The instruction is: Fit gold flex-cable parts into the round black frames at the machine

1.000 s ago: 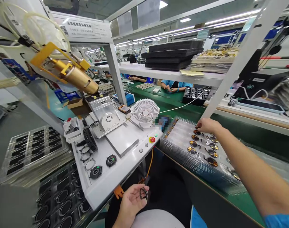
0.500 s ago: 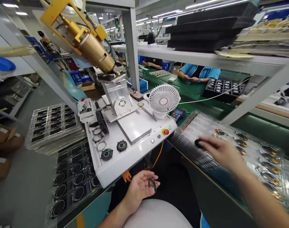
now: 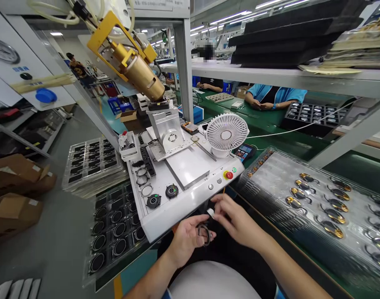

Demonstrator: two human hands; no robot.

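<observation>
In the head view, my left hand [image 3: 187,241] is closed around a dark ring-shaped watch case [image 3: 204,235], held palm up above my lap. My right hand [image 3: 236,220] is close beside it, its thumb and fingers pinching a small pale piece [image 3: 210,213] whose kind I cannot make out. The two hands nearly meet just in front of the white machine base [image 3: 177,207]. On that base lie two round black watch parts [image 3: 153,201] and several thin metal rings [image 3: 142,179].
Right of me, a clear plastic tray [image 3: 267,182] holds several amber-and-black round parts. A white fan [image 3: 226,135] and a red stop button [image 3: 229,175] are on the machine, under a gold cylinder head [image 3: 143,79]. At left stand stacked trays [image 3: 95,166] and a tray of rings [image 3: 115,232].
My right hand has come from over the right-hand tray, where it held a small black part, to beside my left hand. The left hand still holds the ring. The view has shifted.
</observation>
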